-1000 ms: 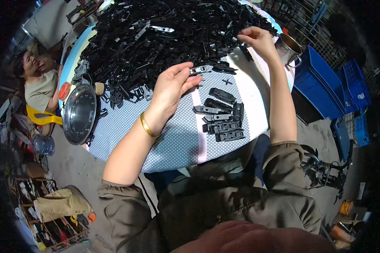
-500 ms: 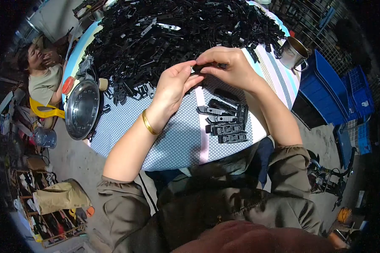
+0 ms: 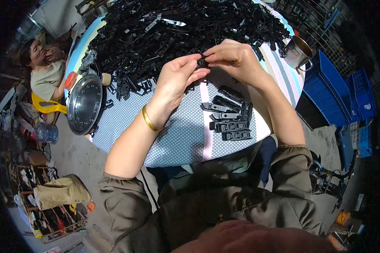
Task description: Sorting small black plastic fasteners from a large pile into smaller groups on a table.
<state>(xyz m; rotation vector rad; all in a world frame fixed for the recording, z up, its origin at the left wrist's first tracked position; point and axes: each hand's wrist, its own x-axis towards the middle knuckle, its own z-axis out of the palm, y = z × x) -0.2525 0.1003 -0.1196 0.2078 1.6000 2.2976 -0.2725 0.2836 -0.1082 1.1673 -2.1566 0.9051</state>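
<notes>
My left hand [image 3: 173,80] and my right hand [image 3: 238,63] meet over the far middle of the table. Between their fingertips is a small black part [image 3: 201,63]; its exact kind is too small and too covered to tell. Behind the hands spreads a large heap of black plastic pieces [image 3: 143,50], some shaped like utility knife handles, a few with silvery faces. Nearer to me, below my right hand, several black utility knife handles [image 3: 230,116] lie side by side in a small group, two of them showing grey ridged strips.
A shiny metal bowl [image 3: 84,105] sits at the table's left edge, beside a red-lidded jar [image 3: 70,80]. On the right stands a metal mug [image 3: 299,54], with blue crates [image 3: 327,92] beyond the table. Another person [image 3: 46,71] sits at the far left.
The view has shifted slightly. My fingertips have shifted on the small black part, and more of it now shows between them. The grouped handles look the same.
</notes>
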